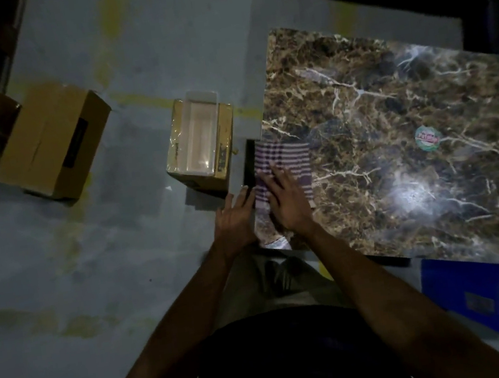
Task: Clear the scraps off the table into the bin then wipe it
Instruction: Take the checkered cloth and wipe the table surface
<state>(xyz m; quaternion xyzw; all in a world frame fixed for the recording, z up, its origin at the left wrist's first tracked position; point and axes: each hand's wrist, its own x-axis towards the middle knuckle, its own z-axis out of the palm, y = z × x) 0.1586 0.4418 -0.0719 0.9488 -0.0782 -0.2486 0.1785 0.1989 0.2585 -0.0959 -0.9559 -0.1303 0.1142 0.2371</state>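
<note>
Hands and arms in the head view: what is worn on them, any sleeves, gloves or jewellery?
Both hands, left and right, are bare, no gloves. The forearms are bare up to the frame's lower part, no sleeves showing. No watch or rings can be made out, though the picture is dim and slightly blurred.

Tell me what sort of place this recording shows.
Probably a storeroom or warehouse, dimly lit. The bare concrete floor carries worn yellow line markings, and closed cardboard boxes sit on it. A marble-patterned table stands beside an open box on the floor, probably the bin.
</note>
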